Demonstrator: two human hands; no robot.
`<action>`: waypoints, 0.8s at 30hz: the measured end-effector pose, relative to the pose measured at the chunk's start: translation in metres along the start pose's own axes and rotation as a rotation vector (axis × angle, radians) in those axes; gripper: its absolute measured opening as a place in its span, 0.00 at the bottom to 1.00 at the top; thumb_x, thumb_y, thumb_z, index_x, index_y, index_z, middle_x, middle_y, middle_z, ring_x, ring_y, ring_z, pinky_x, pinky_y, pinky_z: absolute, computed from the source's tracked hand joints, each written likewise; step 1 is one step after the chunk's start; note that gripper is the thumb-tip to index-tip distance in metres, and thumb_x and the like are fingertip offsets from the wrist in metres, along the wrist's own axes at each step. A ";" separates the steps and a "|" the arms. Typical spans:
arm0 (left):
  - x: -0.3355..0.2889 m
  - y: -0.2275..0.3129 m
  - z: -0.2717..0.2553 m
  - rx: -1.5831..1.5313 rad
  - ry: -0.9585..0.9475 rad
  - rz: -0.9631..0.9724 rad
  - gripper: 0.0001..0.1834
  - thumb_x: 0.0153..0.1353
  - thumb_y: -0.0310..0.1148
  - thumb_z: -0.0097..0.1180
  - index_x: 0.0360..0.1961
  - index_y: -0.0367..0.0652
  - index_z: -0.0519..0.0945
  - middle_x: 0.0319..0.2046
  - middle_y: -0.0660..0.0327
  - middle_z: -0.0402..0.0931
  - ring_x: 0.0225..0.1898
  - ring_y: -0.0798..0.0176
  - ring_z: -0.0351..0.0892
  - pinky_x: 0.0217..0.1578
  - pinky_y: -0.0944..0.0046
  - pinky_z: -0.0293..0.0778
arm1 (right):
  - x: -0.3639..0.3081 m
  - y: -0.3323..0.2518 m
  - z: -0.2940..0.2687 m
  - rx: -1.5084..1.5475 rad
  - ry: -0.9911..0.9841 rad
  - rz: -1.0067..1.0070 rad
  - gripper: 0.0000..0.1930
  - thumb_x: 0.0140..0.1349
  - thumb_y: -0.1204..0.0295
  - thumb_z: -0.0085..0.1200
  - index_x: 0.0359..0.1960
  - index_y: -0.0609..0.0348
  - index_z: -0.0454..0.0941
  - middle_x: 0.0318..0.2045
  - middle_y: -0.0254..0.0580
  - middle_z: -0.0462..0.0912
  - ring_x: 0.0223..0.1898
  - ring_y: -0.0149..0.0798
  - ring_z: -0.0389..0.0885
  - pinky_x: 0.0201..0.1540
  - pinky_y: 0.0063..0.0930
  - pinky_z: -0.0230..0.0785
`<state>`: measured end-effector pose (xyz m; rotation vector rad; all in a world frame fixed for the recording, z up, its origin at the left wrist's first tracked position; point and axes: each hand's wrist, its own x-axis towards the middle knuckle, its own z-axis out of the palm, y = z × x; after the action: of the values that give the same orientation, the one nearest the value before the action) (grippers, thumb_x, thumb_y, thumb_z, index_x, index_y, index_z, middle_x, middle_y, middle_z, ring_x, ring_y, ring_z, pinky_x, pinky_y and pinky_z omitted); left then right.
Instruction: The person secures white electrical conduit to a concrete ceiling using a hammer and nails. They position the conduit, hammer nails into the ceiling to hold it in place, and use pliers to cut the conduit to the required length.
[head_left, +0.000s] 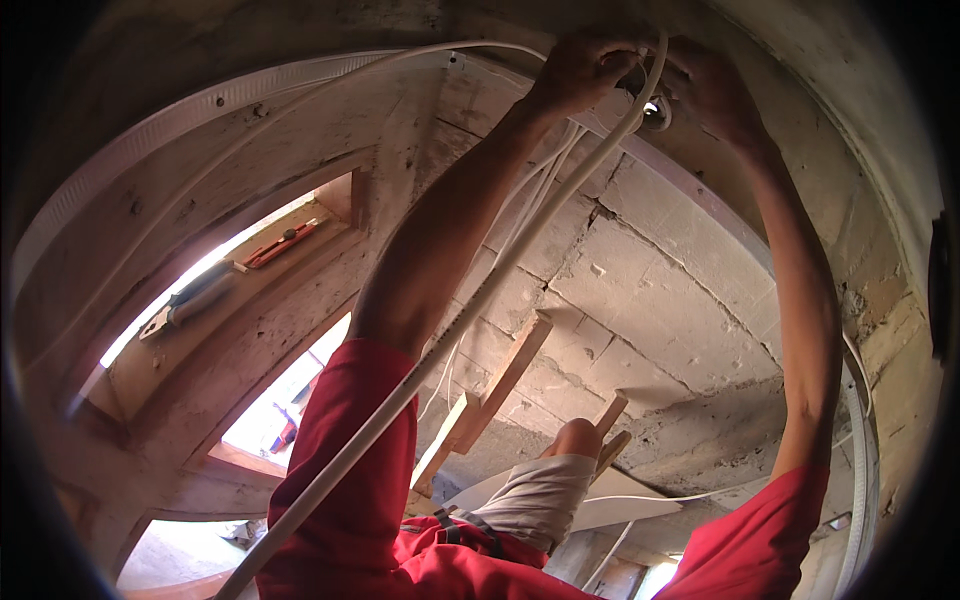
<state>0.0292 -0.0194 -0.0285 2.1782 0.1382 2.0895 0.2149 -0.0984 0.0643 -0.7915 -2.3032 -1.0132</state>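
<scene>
Both my arms are raised, and my hands meet close together at the top of the view. My left hand [583,75] has its fingers curled in a pinch beside a thick white cable [530,236]. On the cable's other side, my right hand [716,92] is also closed, its fingertips bent toward the left ones. What they pinch is too small and dark to make out. Just below the fingers is a small round fitting [656,114] with a bright spot. The thick cable runs from there down across my left arm to the lower edge.
Red-handled pliers [284,246] and a dark-handled tool [200,293] lie on a window ledge at left. A white strip [200,122] follows the wall. Wooden boards [512,370] stick out near the block wall [650,290]. Corrugated conduit [856,500] hangs at right.
</scene>
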 end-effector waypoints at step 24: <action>0.004 -0.001 -0.011 -0.090 -0.132 -0.301 0.17 0.70 0.41 0.60 0.49 0.40 0.87 0.37 0.58 0.88 0.37 0.68 0.85 0.41 0.65 0.80 | -0.004 0.009 0.008 -0.370 0.110 -0.345 0.20 0.60 0.71 0.61 0.55 0.38 0.83 0.45 0.30 0.86 0.40 0.41 0.88 0.42 0.34 0.85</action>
<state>0.0181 -0.0172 -0.0244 2.0851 0.3298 1.7530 0.2221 -0.0886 0.0613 -0.4611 -2.2312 -1.6266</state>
